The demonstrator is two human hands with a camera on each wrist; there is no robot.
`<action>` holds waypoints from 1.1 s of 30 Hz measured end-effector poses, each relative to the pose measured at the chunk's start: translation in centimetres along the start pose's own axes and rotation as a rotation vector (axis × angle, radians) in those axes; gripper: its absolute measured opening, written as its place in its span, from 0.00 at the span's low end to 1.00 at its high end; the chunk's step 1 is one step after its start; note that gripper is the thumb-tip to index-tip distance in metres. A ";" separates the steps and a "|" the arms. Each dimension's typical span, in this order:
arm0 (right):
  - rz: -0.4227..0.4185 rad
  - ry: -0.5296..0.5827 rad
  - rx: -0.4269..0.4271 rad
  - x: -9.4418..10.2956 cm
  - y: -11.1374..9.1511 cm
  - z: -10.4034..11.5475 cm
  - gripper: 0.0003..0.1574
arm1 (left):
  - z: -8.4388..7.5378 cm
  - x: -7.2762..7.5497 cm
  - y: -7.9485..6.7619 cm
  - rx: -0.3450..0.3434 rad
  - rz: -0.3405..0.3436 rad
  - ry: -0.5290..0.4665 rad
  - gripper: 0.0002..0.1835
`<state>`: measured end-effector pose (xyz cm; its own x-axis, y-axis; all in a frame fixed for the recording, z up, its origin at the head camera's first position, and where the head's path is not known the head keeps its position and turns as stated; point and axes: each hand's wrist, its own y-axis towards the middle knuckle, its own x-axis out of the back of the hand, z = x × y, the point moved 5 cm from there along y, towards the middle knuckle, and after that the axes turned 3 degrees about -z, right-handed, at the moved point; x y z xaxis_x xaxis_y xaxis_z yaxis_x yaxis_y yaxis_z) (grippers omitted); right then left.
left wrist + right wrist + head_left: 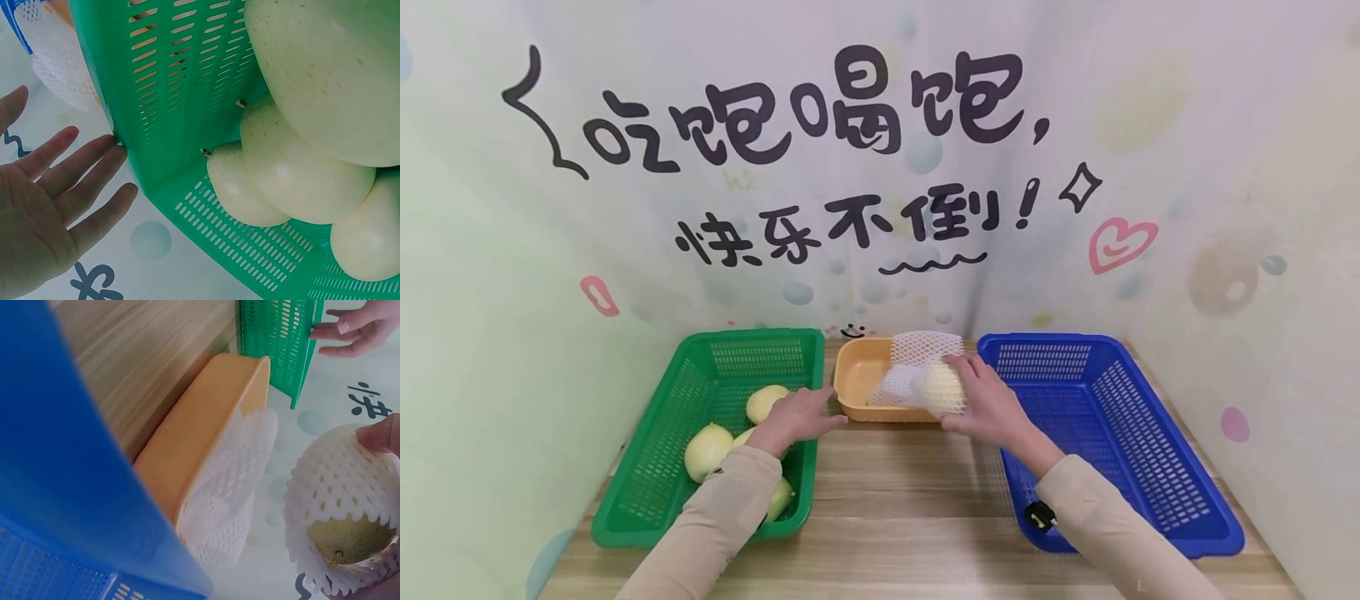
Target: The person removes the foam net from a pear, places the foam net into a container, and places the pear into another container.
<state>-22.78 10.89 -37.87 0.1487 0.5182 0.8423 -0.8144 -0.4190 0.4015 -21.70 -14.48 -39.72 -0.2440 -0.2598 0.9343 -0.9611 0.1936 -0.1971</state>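
My right hand [988, 407] grips a pale melon [943, 390] wrapped in a white foam net sleeve [337, 478], above the front right of an orange plastic box [852, 387]. In the right wrist view the thumb presses on the net, and the melon's stem end shows through the sleeve's opening. Fingers spread and holding nothing, my left hand [797, 417] is over the right rim of a green basket [808, 475]. Its fingertips are right at that rim in the left wrist view. Several bare pale melons [707, 452] lie in the green basket, partly hidden by the left arm.
More white foam nets [925, 346] lie in the orange box and stick up over its edge. To the right stands a blue basket [1060, 417] with slotted walls. Wood-grain tabletop [895, 500] lies between the baskets; a printed curtain [850, 292] hangs behind.
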 end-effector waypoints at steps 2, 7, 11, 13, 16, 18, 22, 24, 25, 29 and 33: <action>0.005 0.001 0.008 -0.2 0.0 0.4 0.51 | 0.0 0.0 0.0 -0.002 -0.003 0.000 0.29; 0.029 -0.003 0.041 -1.2 -0.1 1.1 0.50 | 0.0 -0.1 0.0 -0.006 -0.006 -0.003 0.29; 0.040 -0.002 0.075 -1.9 -0.2 1.7 0.49 | 0.0 -0.1 0.1 -0.006 -0.006 -0.005 0.30; 0.049 -0.005 0.087 -2.2 -0.2 2.0 0.50 | 0.0 -0.1 0.1 -0.008 -0.008 -0.004 0.29; 0.073 -0.014 0.099 -2.8 -0.3 2.4 0.49 | 0.0 -0.1 0.1 -0.011 -0.009 -0.005 0.29; 0.085 -0.014 0.106 -3.1 -0.4 2.6 0.50 | -0.1 0.0 0.1 -0.012 -0.010 -0.005 0.29; 0.097 -0.022 0.128 -3.9 -0.6 3.1 0.49 | 0.0 -0.1 0.0 -0.010 -0.013 -0.003 0.28; 0.107 -0.035 0.140 -4.3 -0.8 3.2 0.48 | 0.0 -0.1 0.0 -0.009 -0.016 -0.004 0.28; 0.114 -0.039 0.146 -4.5 -0.8 3.2 0.48 | 0.0 -0.1 0.0 -0.009 -0.016 -0.004 0.28; 0.138 -0.050 0.167 -5.4 -1.0 3.4 0.48 | 0.0 -0.1 -0.1 -0.013 -0.019 -0.004 0.28; 0.169 -0.059 0.176 -6.2 -1.1 3.5 0.49 | 0.0 0.0 -0.1 -0.013 -0.020 -0.004 0.28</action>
<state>-20.83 5.60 -42.28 0.0554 0.3874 0.9202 -0.7213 -0.6218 0.3052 -21.60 -14.52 -39.75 -0.2249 -0.2672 0.9370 -0.9640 0.2009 -0.1741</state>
